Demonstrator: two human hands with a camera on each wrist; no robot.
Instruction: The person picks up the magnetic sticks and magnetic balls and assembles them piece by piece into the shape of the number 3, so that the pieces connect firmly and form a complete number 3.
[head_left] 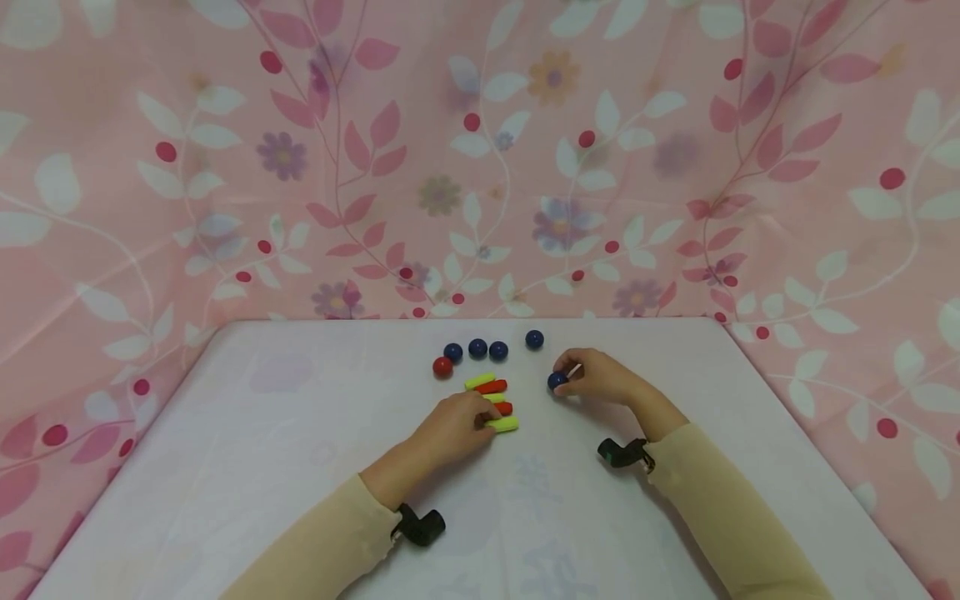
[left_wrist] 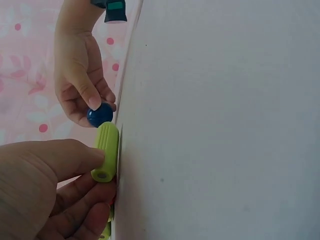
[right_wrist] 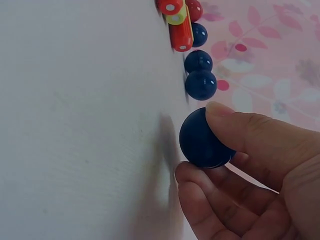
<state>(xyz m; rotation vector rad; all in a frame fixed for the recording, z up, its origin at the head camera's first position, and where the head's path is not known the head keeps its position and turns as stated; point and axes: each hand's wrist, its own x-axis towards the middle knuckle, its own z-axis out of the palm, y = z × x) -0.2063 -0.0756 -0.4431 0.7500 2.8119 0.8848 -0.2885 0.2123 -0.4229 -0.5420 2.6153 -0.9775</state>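
My left hand [head_left: 453, 427] pinches a short ribbed yellow-green stick [left_wrist: 107, 142] between thumb and fingers, at the near end of a row of similar sticks. In the head view, a red stick [head_left: 492, 387] and another yellow-green stick [head_left: 480, 381] lie beyond it, partly hidden by the fingers. To the right, my right hand [head_left: 602, 379] holds a glossy dark blue ball [right_wrist: 200, 140] between thumb and fingertips, close over the white table. The left wrist view shows the ball just past the stick's far end.
Behind the sticks, a red ball [head_left: 442, 367] sits beside a blue ball [head_left: 453, 353]. More blue balls [head_left: 477, 348] line up to the right, the last one [head_left: 534, 339] set apart. The white-covered table [head_left: 315, 442] ends at a pink floral curtain [head_left: 525, 183].
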